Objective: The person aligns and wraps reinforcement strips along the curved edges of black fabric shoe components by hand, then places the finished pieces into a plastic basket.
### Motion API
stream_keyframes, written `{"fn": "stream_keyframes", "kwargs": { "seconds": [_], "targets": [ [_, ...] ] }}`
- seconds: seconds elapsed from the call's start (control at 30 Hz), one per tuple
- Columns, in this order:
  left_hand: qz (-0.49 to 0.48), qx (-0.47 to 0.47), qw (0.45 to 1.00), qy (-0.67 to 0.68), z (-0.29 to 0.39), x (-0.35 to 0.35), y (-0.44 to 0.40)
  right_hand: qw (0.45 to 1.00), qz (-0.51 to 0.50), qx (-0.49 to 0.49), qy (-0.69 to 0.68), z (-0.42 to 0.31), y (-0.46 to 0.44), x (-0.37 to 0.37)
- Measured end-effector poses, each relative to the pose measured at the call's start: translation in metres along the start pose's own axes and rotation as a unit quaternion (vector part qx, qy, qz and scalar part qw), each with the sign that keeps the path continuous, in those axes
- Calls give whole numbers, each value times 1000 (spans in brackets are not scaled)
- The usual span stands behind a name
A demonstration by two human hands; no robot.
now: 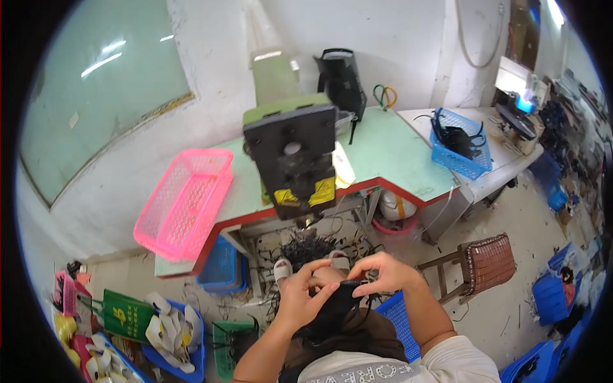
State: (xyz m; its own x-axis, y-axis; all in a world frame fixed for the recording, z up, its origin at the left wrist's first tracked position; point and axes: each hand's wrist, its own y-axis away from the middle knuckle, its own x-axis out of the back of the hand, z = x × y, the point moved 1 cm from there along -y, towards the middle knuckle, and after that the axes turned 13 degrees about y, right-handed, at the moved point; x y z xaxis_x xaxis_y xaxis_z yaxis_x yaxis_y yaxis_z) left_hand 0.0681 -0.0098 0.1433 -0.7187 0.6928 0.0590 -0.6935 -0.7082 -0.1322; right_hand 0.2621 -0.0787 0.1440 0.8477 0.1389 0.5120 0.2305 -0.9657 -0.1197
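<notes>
A limp black piece [333, 313], perhaps a strap or fabric part, hangs over my lap below both hands. My left hand [301, 295] is closed, thumb and fingers on the upper edge of the piece. Opposite it, my right hand [385, 273] pinches the other end, where a narrow dark strip runs between the hands. The exact kind of piece is too small to make out. Just beyond my hands stands a machine with a dark head [292, 159] and yellow warning labels, over the cut-out of a green table [399, 159].
A pink basket [185, 204] stands on the table's left wing. Black parts fill a blue basket [463, 143] at right. A brown stool [488, 265] stands to my right. Bins with white pieces [175, 335] sit at lower left. Black scraps litter the floor under the machine.
</notes>
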Motion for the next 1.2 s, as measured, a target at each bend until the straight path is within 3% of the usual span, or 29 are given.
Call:
{"fn": "stream_keyframes", "kwargs": {
  "seconds": [0.1, 0.13, 0.2, 0.37, 0.43, 0.5, 0.6, 0.7, 0.77, 0.83, 0.93, 1.13, 1.2],
  "targets": [
    [-28, -1, 999, -17, -3, -10, -3, 999, 29, -16, -22, 9, 5, 4],
    [-31, 1, 999, 38, 1, -16, -5, 999, 32, -20, -22, 9, 7, 7],
    [-30, 14, 995, 93, -9, -21, -11, 993, 71, 71, 64, 2, 5, 14],
    [19, 26, 974, 223, -5, -20, -12, 991, 96, 82, 51, -16, -2, 16],
    [41, 14, 979, 200, 1, -14, -10, 991, 101, 68, -50, -15, -5, 17],
    [66, -73, 988, 116, 5, -10, -8, 989, 86, 56, -103, -10, -10, 12],
    [121, -98, 980, 127, 9, -3, -6, 994, 89, 42, -36, -12, -18, 8],
    [134, -65, 979, 138, 17, -1, -3, 990, 95, 95, 36, -15, -22, 1],
    [131, -95, 984, 75, 10, 3, -3, 969, 148, 147, 135, -30, -25, -5],
    [128, -51, 987, 83, 11, 3, -3, 969, 149, 136, 139, -37, -25, -6],
    [126, -47, 975, 176, 16, 5, -1, 983, 146, 85, 66, -38, -24, -4],
    [155, -105, 969, 163, 12, 10, 0, 978, 174, 110, 23, -21, -30, -6],
    [156, -122, 969, 146, 13, 9, -5, 953, 208, 0, -219, -14, -36, -8]
  ]
}}
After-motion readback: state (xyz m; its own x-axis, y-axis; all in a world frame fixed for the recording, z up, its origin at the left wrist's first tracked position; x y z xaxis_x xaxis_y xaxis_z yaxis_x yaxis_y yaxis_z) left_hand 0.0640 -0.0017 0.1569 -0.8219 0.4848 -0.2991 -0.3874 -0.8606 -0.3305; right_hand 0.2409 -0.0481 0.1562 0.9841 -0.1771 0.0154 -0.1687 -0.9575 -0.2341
